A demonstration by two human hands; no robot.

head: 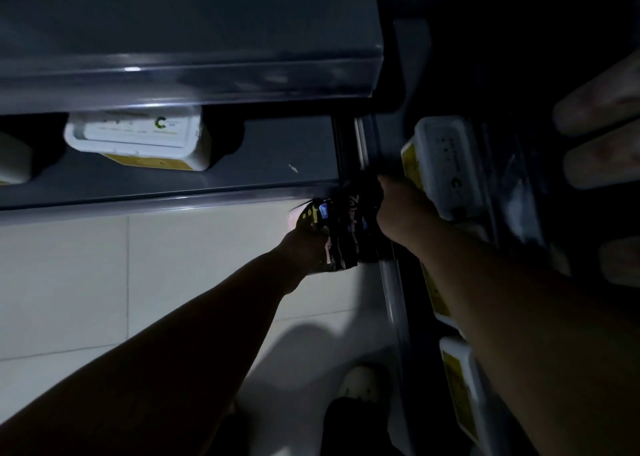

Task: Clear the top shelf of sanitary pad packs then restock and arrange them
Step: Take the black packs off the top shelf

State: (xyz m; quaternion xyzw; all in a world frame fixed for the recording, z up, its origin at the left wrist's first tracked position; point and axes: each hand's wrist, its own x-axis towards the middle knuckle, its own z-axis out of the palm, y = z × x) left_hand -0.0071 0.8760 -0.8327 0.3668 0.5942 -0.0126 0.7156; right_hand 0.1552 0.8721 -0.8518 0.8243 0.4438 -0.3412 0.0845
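Observation:
The scene is dim. Both my hands hold a stack of dark sanitary pad packs (346, 228) with pink, yellow and blue print, low down at the corner where two grey shelf units meet. My left hand (308, 247) grips the stack from its left side. My right hand (398, 209) clasps it from the right, fingers hidden behind the packs. The grey top shelf (194, 15) fills the upper part of the view and its surface looks bare.
White and yellow tubs stand on the lower shelf (277, 157): one tub (138, 137) at left, another tub (443, 168) on the right unit, more below it. Pale floor tiles (104, 282) lie beneath. My shoe (360, 381) is near the bottom. Blurred pale shapes (602, 137) sit far right.

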